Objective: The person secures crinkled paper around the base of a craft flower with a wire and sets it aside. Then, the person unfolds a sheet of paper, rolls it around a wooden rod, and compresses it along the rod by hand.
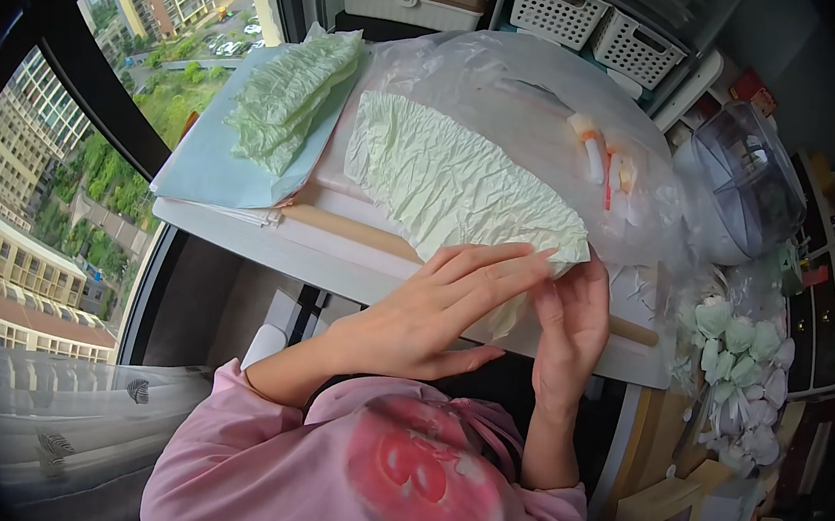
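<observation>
A pale green sheet of crinkled paper [456,169] fans out across the table, its narrow right end lifted at my hands. My right hand [575,326] grips that end, its fingers behind the paper and its thumb in front. My left hand [448,314] reaches over the near edge with straight fingers, the fingertips touching the paper beside the right hand. Its thumb stands apart, below the fingers. A small paper flap hangs between the two hands. Under the sheet, a light brown rod [350,231] runs along the table's front.
Another crumpled green paper [292,98] lies on light blue sheets [208,155] by the window. Clear plastic [545,82] covers the back, with glue-stick-like items [603,163] on it. Pale paper flowers [737,336] hang at the right. White baskets [559,8] stand behind.
</observation>
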`<move>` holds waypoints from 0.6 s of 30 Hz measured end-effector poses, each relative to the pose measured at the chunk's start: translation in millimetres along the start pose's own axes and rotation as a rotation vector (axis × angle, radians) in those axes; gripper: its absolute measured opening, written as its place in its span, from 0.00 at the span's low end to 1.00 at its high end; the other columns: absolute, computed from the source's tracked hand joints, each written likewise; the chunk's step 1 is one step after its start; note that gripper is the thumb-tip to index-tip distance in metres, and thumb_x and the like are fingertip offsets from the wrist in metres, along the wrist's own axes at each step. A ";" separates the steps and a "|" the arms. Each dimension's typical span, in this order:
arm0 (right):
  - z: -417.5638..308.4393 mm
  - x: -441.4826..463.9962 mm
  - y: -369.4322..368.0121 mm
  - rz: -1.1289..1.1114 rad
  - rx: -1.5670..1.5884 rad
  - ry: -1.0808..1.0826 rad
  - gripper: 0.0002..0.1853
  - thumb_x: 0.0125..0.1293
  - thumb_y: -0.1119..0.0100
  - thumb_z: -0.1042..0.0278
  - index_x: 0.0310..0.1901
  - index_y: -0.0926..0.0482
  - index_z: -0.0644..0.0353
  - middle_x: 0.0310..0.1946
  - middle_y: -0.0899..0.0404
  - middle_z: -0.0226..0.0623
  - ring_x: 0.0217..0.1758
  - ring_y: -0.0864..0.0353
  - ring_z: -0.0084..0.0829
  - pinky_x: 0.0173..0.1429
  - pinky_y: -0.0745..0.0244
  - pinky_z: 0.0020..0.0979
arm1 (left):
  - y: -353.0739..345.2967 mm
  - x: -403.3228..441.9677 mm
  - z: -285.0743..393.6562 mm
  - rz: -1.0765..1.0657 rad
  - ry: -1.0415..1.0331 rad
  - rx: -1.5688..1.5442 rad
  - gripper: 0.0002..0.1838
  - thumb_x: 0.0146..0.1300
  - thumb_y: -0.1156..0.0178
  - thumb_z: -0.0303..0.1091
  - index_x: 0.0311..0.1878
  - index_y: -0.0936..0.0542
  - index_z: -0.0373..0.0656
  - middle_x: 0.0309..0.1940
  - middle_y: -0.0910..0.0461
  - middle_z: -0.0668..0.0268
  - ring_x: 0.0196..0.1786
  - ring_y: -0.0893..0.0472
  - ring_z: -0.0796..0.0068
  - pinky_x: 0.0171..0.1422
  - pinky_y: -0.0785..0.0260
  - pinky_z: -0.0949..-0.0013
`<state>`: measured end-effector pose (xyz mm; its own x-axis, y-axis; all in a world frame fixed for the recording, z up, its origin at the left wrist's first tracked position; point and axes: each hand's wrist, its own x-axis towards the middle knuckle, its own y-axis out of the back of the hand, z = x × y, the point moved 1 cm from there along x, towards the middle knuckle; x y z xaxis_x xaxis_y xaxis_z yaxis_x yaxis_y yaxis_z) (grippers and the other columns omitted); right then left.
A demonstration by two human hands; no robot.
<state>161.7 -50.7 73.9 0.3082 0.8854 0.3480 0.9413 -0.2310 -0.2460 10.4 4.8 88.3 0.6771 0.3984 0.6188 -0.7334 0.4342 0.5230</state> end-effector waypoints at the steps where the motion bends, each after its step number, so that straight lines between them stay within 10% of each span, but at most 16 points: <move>1: 1.6 -0.6 3.2 -0.021 0.015 -0.003 0.30 0.63 0.45 0.71 0.63 0.45 0.67 0.57 0.36 0.42 0.59 0.34 0.29 0.61 0.38 0.29 | -0.7 0.1 -1.1 -0.003 -0.001 0.000 0.39 0.48 0.32 0.36 0.63 0.36 0.39 0.62 0.35 0.60 0.65 0.37 0.54 0.64 0.43 0.57; 18: -1.5 -10.5 15.8 0.114 0.056 -0.129 0.16 0.66 0.49 0.73 0.53 0.32 0.69 0.45 0.25 0.33 0.47 0.28 0.18 0.52 0.36 0.21 | -2.8 3.9 -4.6 0.040 -0.145 0.439 0.31 0.46 0.36 0.46 0.55 0.25 0.46 0.59 0.30 0.59 0.59 0.32 0.58 0.58 0.40 0.60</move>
<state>173.5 -64.2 67.8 0.3889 0.8999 0.1971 0.8910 -0.3130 -0.3289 15.4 8.9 86.6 0.6548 0.2777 0.7029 -0.7364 0.0252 0.6761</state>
